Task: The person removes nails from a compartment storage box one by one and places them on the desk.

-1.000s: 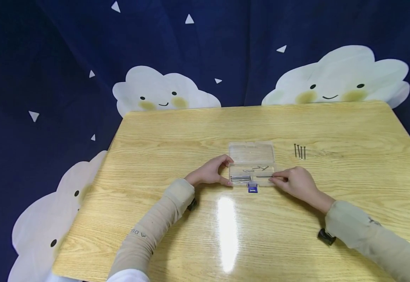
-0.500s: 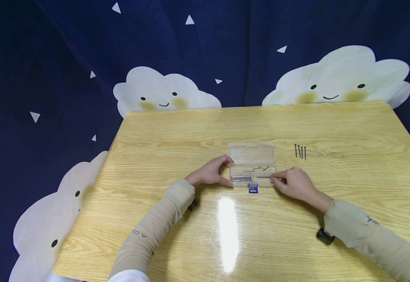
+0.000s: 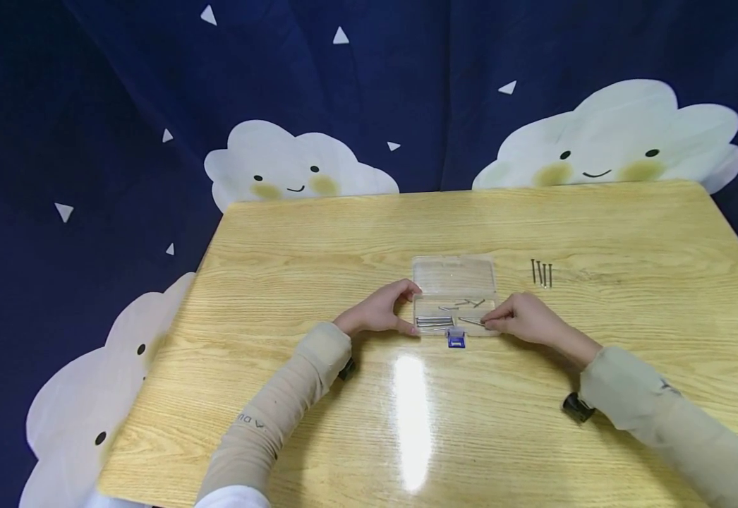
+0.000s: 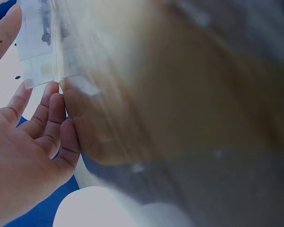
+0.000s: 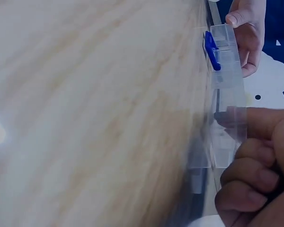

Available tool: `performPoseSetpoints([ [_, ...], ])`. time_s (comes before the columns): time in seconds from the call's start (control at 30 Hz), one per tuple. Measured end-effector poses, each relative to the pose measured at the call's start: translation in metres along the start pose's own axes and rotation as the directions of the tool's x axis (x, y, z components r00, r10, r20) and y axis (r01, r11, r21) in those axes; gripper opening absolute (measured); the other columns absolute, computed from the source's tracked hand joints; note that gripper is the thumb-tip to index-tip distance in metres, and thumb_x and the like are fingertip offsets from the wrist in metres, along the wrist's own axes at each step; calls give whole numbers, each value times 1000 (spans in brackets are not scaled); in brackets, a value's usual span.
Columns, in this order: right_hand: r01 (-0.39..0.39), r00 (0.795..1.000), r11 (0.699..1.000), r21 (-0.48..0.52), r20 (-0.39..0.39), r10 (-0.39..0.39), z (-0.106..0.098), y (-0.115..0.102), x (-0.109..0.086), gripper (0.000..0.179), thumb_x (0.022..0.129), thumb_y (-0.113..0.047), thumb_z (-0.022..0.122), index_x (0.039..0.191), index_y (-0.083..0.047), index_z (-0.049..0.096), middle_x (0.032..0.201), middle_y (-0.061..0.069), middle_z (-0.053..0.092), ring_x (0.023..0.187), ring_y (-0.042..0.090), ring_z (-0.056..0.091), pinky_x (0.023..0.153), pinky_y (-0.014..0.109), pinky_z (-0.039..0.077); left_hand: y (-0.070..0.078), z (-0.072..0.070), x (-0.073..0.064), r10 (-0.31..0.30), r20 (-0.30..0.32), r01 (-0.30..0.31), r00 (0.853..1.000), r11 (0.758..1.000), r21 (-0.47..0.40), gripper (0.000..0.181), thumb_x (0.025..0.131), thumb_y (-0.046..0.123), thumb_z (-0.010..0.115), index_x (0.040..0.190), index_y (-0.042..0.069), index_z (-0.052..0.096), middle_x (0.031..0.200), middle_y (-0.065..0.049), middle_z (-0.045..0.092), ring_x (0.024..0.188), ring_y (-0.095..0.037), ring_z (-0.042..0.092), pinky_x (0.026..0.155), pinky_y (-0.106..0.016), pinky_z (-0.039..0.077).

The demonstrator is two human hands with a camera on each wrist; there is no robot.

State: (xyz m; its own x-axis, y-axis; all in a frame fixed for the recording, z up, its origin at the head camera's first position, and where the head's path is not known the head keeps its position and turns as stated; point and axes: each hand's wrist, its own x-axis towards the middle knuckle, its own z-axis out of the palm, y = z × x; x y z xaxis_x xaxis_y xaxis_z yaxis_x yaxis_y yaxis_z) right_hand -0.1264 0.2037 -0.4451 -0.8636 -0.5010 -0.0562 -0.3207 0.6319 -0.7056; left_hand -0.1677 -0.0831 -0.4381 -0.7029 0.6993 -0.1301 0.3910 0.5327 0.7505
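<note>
A clear plastic box (image 3: pixel 435 303) lies on the table with its lid (image 3: pixel 454 275) folded back and a blue latch (image 3: pixel 456 340) at the front. My left hand (image 3: pixel 382 307) holds its left end between thumb and fingers; the left wrist view shows the fingertips (image 4: pixel 51 87) at its edge. Several long nails (image 3: pixel 434 322) lie in the front left compartment, and small nails (image 3: pixel 468 303) lie at the back. My right hand (image 3: pixel 526 319) pinches the end of a long nail (image 3: pixel 469 321), tilted over the front right compartment. In the right wrist view that thumb or finger shows dimly through the clear wall.
Several dark nails (image 3: pixel 542 274) lie in a row to the right of the lid. The wooden table (image 3: pixel 280 240) ends at a dark blue curtain (image 3: pixel 432 85) with clouds. A bright reflection (image 3: pixel 412 423) lies on the tabletop in front of the box.
My right hand has shifted slightly left and away from me, its wrist moving along. The nail it pinches has gone from level to tilted. My left hand and the box stay put.
</note>
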Motion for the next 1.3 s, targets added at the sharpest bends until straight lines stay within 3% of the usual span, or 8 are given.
performPoseSetpoints([
  [0.17, -20, 1000, 999, -41, 11, 20, -4, -4, 5, 9, 76, -11, 71, 84, -6, 74, 82, 9, 69, 61, 8, 54, 52, 25, 39, -1, 1, 1, -3, -6, 3, 1000, 1000, -11, 62, 67, 15, 82, 116, 1, 47, 105, -9, 50, 100, -20, 46, 92, -30, 36],
  [0.43, 42, 998, 980, -194, -29, -48, -3, -12, 9, 5, 69, -8, 76, 74, -9, 74, 72, 2, 68, 66, 16, 60, 64, 36, 48, -1, 1, 2, -20, -4, 20, 1000, 999, -29, 63, 67, 14, 82, 117, 1, 47, 105, -9, 49, 98, -18, 45, 90, -28, 36],
  [1.03, 133, 985, 968, -211, -76, -152, 5, -4, 8, 4, 75, -10, 73, 72, -6, 72, 72, 3, 68, 68, 18, 63, 65, 38, 49, -2, 1, 1, -12, -9, 11, 1000, 1000, -14, 63, 66, 15, 82, 117, 1, 47, 104, -9, 50, 99, -19, 46, 90, -27, 36],
  [1.3, 161, 984, 956, -243, -38, -176, 4, -4, 11, 5, 72, -11, 76, 73, -7, 73, 70, 1, 68, 62, 13, 61, 60, 32, 49, -2, 2, 1, -9, -16, 9, 1000, 1000, -14, 63, 66, 15, 82, 117, 0, 47, 105, -10, 51, 98, -19, 46, 90, -27, 36],
])
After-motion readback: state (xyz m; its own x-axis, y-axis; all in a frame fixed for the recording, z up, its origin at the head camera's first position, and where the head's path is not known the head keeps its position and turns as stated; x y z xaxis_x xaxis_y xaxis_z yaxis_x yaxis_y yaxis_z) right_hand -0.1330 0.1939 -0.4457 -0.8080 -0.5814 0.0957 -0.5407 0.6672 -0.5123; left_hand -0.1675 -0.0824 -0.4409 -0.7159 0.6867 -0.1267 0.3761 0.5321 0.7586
